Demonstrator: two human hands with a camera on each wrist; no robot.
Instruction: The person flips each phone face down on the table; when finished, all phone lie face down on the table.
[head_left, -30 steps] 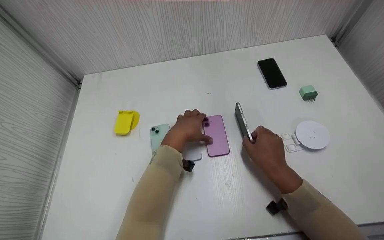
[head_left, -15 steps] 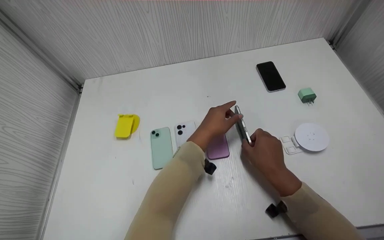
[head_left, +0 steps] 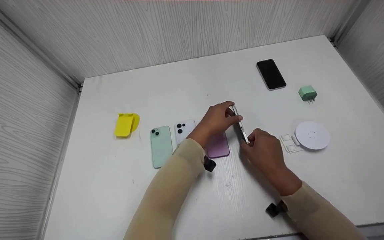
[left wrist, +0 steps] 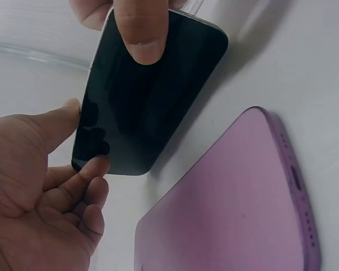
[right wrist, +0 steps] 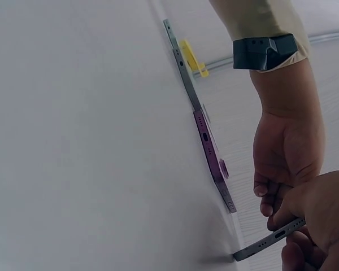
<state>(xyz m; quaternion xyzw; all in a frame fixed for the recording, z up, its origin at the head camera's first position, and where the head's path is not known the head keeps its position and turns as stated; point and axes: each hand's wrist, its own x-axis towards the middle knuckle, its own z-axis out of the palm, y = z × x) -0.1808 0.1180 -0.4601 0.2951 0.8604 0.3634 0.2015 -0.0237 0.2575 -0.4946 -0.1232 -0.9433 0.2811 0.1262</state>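
Since a second ago: your left hand (head_left: 219, 119) left the purple phone (head_left: 218, 146).
Hands: with your right hand (head_left: 262, 150), both pinch the dark phone (left wrist: 147, 96), held on edge.

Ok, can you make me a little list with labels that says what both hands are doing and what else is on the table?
Held thing: dark phone, tipped up on its long edge
Left hand: pinches the phone's far end
Right hand: grips the phone's near end
Beside it: purple phone, lying face down
Row to the left: white phone, green phone, yellow stand
Far right: black phone, green charger, white round pad
Surface: white table
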